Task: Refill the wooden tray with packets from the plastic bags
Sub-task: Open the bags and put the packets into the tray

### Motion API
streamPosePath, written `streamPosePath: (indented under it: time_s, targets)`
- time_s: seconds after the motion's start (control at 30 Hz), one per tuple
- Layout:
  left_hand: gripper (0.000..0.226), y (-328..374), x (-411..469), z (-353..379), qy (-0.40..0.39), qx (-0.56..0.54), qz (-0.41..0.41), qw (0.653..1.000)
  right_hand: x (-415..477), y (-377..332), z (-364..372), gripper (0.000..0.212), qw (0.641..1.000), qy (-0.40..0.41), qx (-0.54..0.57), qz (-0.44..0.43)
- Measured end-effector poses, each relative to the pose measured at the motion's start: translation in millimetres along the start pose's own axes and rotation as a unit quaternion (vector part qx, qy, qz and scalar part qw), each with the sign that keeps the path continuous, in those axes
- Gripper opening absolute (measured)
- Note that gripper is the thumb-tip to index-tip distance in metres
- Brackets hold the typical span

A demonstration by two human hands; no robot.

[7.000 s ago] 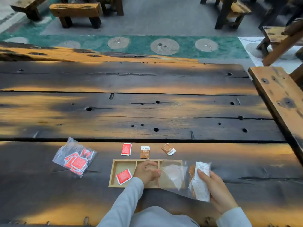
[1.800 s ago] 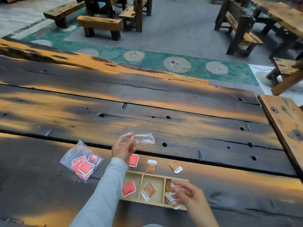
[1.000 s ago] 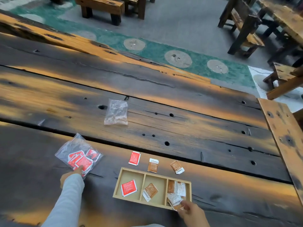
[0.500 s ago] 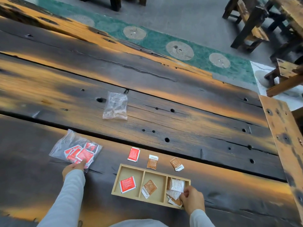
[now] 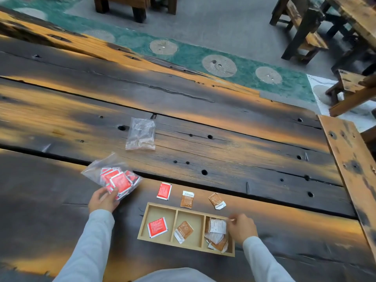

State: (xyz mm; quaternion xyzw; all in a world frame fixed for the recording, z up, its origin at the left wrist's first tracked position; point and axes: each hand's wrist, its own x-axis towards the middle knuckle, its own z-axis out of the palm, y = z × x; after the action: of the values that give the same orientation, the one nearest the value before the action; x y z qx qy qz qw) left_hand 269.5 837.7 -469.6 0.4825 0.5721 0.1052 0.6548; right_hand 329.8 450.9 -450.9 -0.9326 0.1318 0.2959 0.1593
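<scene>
At the right end of the wooden tray [image 5: 143, 221], the right hand [image 5: 242, 228] rests with curled fingers on the heap of brown and white packets [image 5: 216, 235] in the third compartment, while the left hand [image 5: 103, 201] pinches the clear, crinkled bag of red packets [image 5: 114, 177] on the dark, rough desk [image 5: 223, 151]. I judge the right compartment filled, since a flat empty bag [image 5: 140, 136] lies further away; the left and middle compartments hold only one packet each.

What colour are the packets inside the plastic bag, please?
Red with white edges, seen in the head view: packets.
</scene>
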Motion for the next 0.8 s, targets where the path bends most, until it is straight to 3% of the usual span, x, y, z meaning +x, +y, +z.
streamPosePath:
  time_s: [0.2,0.3,0.37,0.43,0.57,0.63,0.8]
  targets:
    - [0.032,17,-54,18,-0.232,-0.068,0.066,0.968,-12,-45,-30,0.044,0.964,-0.051,0.240,-0.106]
    - [0.028,20,-75,24,-0.337,-0.093,0.033,0.936,-29,-74,-46,0.040,0.896,-0.117,0.406,-0.134]
    - [0.038,16,-88,26,-0.387,-0.083,0.019,0.918,-41,-89,-55,0.035,0.847,-0.163,0.482,-0.150]
    - [0.062,9,-96,27,-0.392,-0.046,0.012,0.919,-51,-95,-62,0.035,0.819,-0.179,0.518,-0.172]
    - [0.023,-8,-109,32,-0.353,-0.039,0.003,0.935,-67,-88,-74,0.017,0.852,-0.111,0.457,-0.231]
    - [0.024,-15,-113,33,-0.333,-0.033,-0.007,0.942,-71,-81,-79,0.015,0.862,-0.107,0.436,-0.237]
    - [0.029,-24,-120,40,-0.290,-0.033,-0.022,0.956,-79,-70,-82,0.020,0.873,-0.189,0.388,-0.227]
